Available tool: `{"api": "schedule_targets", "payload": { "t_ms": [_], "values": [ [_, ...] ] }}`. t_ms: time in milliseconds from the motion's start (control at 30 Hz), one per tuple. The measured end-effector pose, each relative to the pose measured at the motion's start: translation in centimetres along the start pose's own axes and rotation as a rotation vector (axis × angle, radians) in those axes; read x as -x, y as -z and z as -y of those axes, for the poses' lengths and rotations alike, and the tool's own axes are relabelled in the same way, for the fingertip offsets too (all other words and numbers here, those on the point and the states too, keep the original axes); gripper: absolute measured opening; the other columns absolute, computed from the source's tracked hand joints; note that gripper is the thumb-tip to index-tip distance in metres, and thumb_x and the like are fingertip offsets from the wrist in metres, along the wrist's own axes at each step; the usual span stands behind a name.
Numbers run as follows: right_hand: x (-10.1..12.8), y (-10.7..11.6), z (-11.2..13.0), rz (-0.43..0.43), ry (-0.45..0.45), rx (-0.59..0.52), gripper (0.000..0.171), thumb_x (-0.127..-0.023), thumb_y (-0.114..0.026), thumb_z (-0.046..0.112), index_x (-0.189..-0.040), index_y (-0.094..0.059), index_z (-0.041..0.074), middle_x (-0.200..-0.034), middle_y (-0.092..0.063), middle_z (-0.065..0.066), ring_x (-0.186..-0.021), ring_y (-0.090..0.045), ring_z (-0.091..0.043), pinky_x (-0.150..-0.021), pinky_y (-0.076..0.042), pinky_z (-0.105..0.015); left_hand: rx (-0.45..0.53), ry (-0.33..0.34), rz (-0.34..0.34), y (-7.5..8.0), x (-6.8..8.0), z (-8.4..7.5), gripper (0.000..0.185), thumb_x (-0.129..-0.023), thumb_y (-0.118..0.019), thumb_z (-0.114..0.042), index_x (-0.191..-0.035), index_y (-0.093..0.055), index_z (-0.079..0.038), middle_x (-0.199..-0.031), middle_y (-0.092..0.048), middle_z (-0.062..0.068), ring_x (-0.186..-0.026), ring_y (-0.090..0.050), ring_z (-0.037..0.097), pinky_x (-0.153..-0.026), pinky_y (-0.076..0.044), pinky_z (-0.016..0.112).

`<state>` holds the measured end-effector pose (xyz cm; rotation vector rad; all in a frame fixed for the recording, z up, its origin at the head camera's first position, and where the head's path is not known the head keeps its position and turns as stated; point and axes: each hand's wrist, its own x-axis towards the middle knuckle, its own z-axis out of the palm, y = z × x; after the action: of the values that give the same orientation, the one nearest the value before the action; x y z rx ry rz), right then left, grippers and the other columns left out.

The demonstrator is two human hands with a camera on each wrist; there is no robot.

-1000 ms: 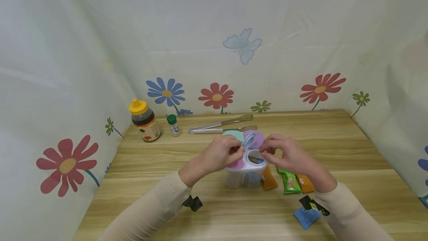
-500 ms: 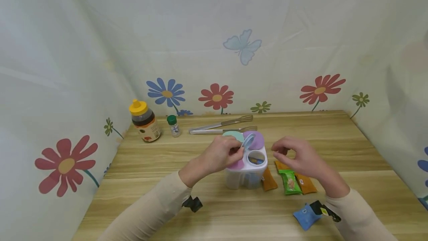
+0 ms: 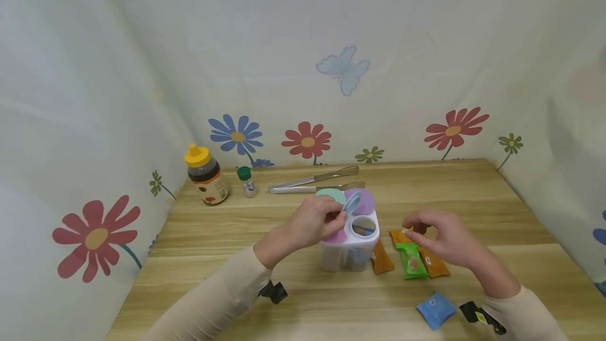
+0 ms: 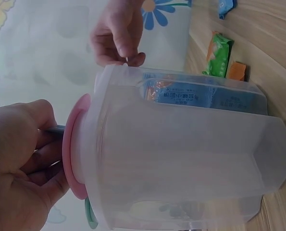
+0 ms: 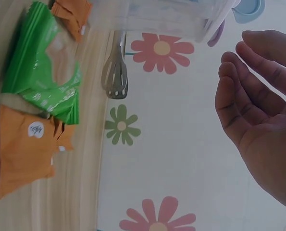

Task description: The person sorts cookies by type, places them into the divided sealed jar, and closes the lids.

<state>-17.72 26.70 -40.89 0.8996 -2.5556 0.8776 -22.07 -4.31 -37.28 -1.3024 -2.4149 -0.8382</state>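
The left hand (image 3: 316,220) is curled, its fingertips pinched together. The right hand (image 3: 442,238) hovers apart, fingers loosely bent, palm empty.

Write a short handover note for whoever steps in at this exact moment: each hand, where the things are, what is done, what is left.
Left hand: holds the blue flip lid of the clear container open.
Right hand: empty, fingers loosely curled, above the snack packets to the right of the container.
Done: at least one blue packet shows inside the container.
Left: orange and green packets on the table, plus a blue one nearer the person.
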Motion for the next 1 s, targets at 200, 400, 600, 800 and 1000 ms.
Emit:
{"api": "schedule_targets", "payload": {
  "t_ms": [200,400,600,800,1000],
  "values": [
    [1.2,0.1,-0.1,0.016,-0.022,0.017,0.023,-0.081,-0.077,0.007,-0.094,-0.068,0.024,-0.089,-0.067,0.014,-0.075,-0.056,0.004,-0.065,-0.052,-0.022,0.005,0.005,0.006,0.0,0.0,0.1,0.009,-0.087,-0.067,-0.01,-0.079,-0.07,-0.006,-0.068,-0.06,-0.003,-0.062,-0.05,0.006,-0.055,-0.042,0.011],
    [2.0,-0.1,-0.2,0.021,-0.036,0.036,0.024,-0.079,-0.078,0.007,-0.093,-0.068,0.025,-0.089,-0.068,0.013,-0.076,-0.056,0.004,-0.064,-0.053,-0.023,0.009,0.005,0.016,0.1,0.0,0.1,0.009,-0.087,-0.068,-0.011,-0.08,-0.07,-0.006,-0.068,-0.061,-0.003,-0.062,-0.051,0.007,-0.055,-0.043,0.01],
    [2.9,-0.1,-0.5,0.039,-0.039,0.037,0.024,-0.078,-0.079,0.006,-0.093,-0.069,0.022,-0.089,-0.069,0.012,-0.075,-0.056,0.005,-0.063,-0.053,-0.024,0.01,-0.001,0.012,0.0,0.0,0.1,0.01,-0.087,-0.067,-0.011,-0.079,-0.07,-0.006,-0.067,-0.06,-0.002,-0.061,-0.051,0.009,-0.055,-0.042,0.011],
    [3.8,-0.1,-0.7,0.071,-0.082,0.03,0.024,-0.078,-0.079,0.007,-0.092,-0.068,0.023,-0.087,-0.068,0.013,-0.075,-0.055,0.006,-0.063,-0.053,-0.025,0.016,-0.003,-0.004,-0.1,0.1,0.3,0.009,-0.087,-0.066,-0.01,-0.078,-0.07,-0.006,-0.067,-0.06,-0.002,-0.061,-0.05,0.007,-0.055,-0.042,0.011],
    [4.9,-0.3,-1.0,0.104,-0.118,0.003,0.018,-0.081,-0.077,0.009,-0.093,-0.07,0.02,-0.086,-0.067,0.013,-0.075,-0.055,0.006,-0.064,-0.053,-0.025,0.027,-0.006,-0.019,-0.2,0.1,0.3,0.01,-0.086,-0.066,-0.009,-0.077,-0.069,-0.006,-0.066,-0.059,-0.002,-0.06,-0.049,0.006,-0.054,-0.041,0.011]
  ]
}}
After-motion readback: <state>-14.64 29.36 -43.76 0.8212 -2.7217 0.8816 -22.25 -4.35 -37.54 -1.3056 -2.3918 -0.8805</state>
